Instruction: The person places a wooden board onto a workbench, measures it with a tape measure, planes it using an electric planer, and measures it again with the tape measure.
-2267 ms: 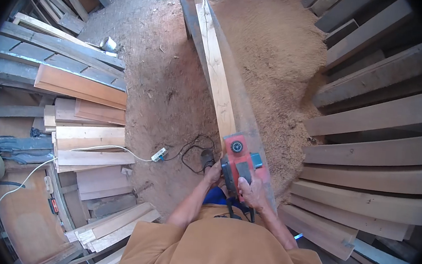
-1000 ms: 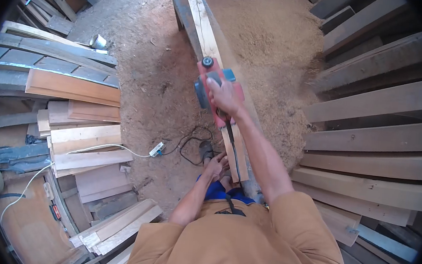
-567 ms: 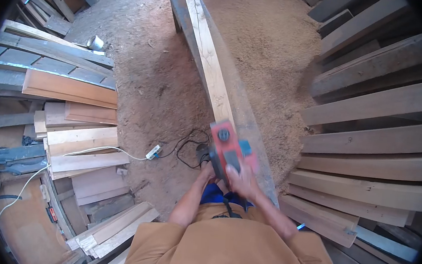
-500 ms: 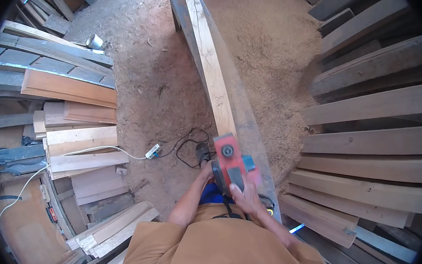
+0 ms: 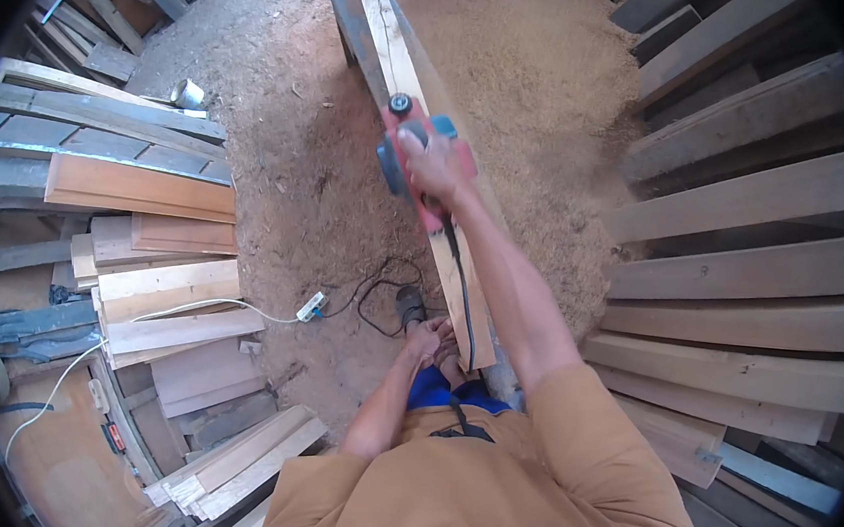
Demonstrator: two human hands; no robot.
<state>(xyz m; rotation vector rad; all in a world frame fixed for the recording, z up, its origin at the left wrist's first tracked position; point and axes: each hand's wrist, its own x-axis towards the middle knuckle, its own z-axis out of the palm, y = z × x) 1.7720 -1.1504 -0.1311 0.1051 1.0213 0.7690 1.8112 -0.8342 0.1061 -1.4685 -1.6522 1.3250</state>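
Observation:
A red and black electric planer [image 5: 414, 142] rests on a long pale timber board [image 5: 454, 266], partway along its length. My right hand [image 5: 438, 170] is closed around the planer's handle, the arm stretched forward. From the planer's rear a black power cord [image 5: 464, 302] trails back over the board's near end. My left hand [image 5: 425, 339] is beside that near end, close to my legs. Its fingers look curled, and what they hold, if anything, cannot be made out. Dark cracks run along the board's far part.
The board lies on a narrow bench [image 5: 366, 38]. Wood shavings [image 5: 547, 94] cover the floor to the right. Stacked planks [image 5: 742, 281] line the right side, and more boards [image 5: 169, 282] lie at left. A white power strip [image 5: 311, 306] with looped cable sits on the floor.
My right hand has pushed the planer forward along the board, away from my body, uncovering the near end. My left hand, earlier partly hidden by the planer, now shows beside the board.

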